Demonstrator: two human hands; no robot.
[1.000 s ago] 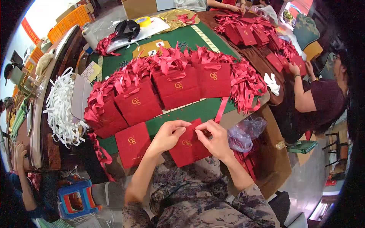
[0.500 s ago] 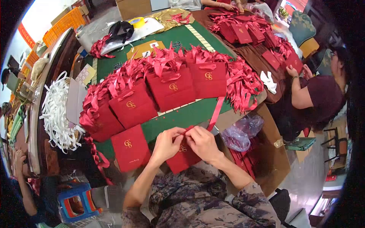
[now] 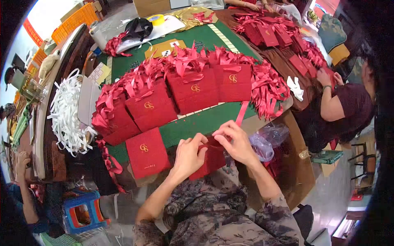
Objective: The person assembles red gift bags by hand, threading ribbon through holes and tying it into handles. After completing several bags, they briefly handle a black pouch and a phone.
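A small red paper bag [image 3: 210, 165] with its top edge between my hands lies tilted near the table's front edge, against my shirt. My left hand [image 3: 189, 156] is curled at the bag's upper left, thumb over its face. My right hand [image 3: 237, 144] pinches at the upper right, where a red ribbon [image 3: 243, 111] runs down to the fingers; the fingertips partly hide what they grip. To the left lies a flat red bag [image 3: 147, 153] with a gold logo. Beyond stand several red bags [image 3: 195, 92] with ribbon handles.
A green table mat [image 3: 184, 126] lies under the bags. White ribbons [image 3: 67, 115] heap at the left. An open cardboard box [image 3: 293, 174] with clear plastic [image 3: 262, 145] stands at the right. A co-worker [image 3: 344, 102] sits at the right, near more red bags [image 3: 266, 35].
My hands have moved apart at the top of the bag, with the left fingers loosened from the right. The whole view has shifted slightly.
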